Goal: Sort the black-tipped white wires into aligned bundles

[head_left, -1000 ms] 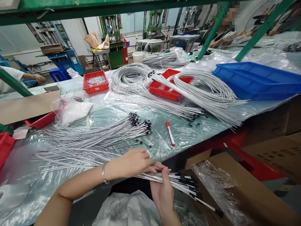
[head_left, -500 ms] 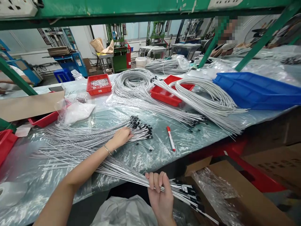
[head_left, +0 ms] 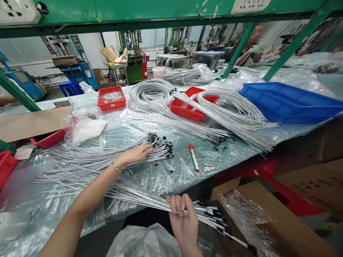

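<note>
My right hand (head_left: 183,217) is wrapped around a bundle of thin white-grey cables (head_left: 150,200), low at the table's front edge. Their black-tipped ends (head_left: 213,213) stick out past my fist to the right, one cable reaching further than the others. Over a second pile of the same cables (head_left: 99,157), my left hand (head_left: 139,152) has its fingers pinched on a cable close to the black ends (head_left: 166,148). One black tip stands a little above the rest there. A red-and-white marker (head_left: 194,157) lies right of this pile.
Farther back are coiled cables (head_left: 150,94), a red tray of small metal parts (head_left: 112,103), another red tray (head_left: 184,110) and a blue bin (head_left: 289,107). An open cardboard box (head_left: 278,214) stands below right. A green shelf beam (head_left: 160,10) crosses overhead.
My left hand has shifted slightly and flattened over the pile, and one black tip now rises there. My right hand keeps hold of its bundle. The view has moved slightly.
</note>
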A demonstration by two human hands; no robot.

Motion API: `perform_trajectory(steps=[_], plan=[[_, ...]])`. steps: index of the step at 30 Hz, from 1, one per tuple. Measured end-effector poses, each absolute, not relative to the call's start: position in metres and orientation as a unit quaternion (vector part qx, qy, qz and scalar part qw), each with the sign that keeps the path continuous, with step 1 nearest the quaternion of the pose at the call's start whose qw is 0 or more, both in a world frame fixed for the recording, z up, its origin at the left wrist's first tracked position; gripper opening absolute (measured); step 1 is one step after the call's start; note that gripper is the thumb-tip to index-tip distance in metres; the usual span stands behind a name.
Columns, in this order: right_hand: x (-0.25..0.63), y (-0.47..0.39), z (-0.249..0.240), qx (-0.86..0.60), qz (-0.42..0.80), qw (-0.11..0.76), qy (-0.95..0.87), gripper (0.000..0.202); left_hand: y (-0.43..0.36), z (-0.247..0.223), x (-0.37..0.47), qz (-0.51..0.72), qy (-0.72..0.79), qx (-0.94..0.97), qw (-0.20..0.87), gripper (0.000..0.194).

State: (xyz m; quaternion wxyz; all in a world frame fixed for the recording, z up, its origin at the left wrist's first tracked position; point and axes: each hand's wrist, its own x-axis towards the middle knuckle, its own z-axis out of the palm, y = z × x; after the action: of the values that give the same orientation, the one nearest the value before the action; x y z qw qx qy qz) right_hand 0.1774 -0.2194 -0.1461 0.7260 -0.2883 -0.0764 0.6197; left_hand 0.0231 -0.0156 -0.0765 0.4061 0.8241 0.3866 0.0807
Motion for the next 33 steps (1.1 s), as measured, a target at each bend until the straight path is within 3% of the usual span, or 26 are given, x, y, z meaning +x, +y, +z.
perform_trajectory(steps=[6,8,11,14,15,18,21,24,28,33], plan=[[0.178,-0.218,-0.146,-0.292,0.621,0.724,-0.077,0.04,-0.014,-0.069,0.024,-0.042,0.364,0.746,0.557,0.075],[0.178,-0.217,-0.147,-0.282,0.624,0.725,-0.067,0.039,-0.016,-0.063,0.025,-0.03,0.366,0.739,0.565,0.07],[0.178,-0.215,-0.148,-0.278,0.626,0.727,-0.049,0.037,-0.034,-0.059,0.04,0.104,0.362,0.765,0.523,0.049],[0.18,-0.212,-0.148,-0.313,0.619,0.719,-0.043,0.018,-0.072,-0.065,0.064,0.168,0.355,0.767,0.507,0.044],[0.181,-0.212,-0.148,-0.325,0.617,0.715,-0.043,0.023,-0.087,-0.067,0.071,0.177,0.35,0.77,0.504,0.043],[0.181,-0.211,-0.149,-0.344,0.612,0.711,-0.043,0.048,-0.127,-0.072,0.085,0.161,0.285,0.854,0.404,0.038],[0.178,-0.213,-0.153,-0.358,0.6,0.715,-0.034,0.04,-0.14,-0.066,0.085,0.077,0.185,0.947,0.252,0.03],[0.175,-0.215,-0.157,-0.353,0.597,0.72,-0.029,0.03,-0.114,-0.059,0.079,0.053,0.192,0.956,0.217,0.028],[0.176,-0.216,-0.157,-0.348,0.609,0.712,-0.021,0.031,-0.036,-0.076,0.071,0.166,0.447,0.87,0.122,0.033],[0.178,-0.221,-0.155,-0.326,0.616,0.716,-0.052,0.032,0.026,-0.114,0.062,0.171,0.472,0.849,0.164,0.02]])
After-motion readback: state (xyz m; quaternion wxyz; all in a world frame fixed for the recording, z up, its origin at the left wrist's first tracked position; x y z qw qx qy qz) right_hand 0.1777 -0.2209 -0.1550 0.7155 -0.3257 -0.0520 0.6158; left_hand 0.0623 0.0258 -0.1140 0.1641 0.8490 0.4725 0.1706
